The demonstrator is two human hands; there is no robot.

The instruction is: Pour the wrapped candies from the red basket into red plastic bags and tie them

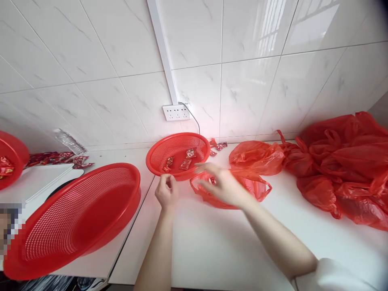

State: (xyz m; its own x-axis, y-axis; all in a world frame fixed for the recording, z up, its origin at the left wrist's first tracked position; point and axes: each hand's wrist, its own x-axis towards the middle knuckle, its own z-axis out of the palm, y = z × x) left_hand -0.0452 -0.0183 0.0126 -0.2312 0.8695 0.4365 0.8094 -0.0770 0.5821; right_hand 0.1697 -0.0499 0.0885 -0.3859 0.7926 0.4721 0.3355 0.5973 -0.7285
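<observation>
My left hand (166, 190) is at the front rim of the small red mesh basket (154, 155), its fingers curled together; whether anything is in them I cannot make out. Inside this basket lie a few small printed packets (185, 164). To the right, my right hand (221, 184) hovers over a red plastic bag (257, 190), with its fingers apart and slightly blurred by motion. Something printed shows in the bag's mouth, partly hidden by that hand. Small red packets (222, 146) also lie on the white table (200, 250) beside the basket, against the wall.
A large red mesh basket (100, 214) stands at the left. Behind it are a clear plastic bottle (69, 141), red packets (54, 157) and another red basket (18, 151). Filled red bags (342, 161) are heaped at the right. A socket strip (176, 112) is on the tiled wall.
</observation>
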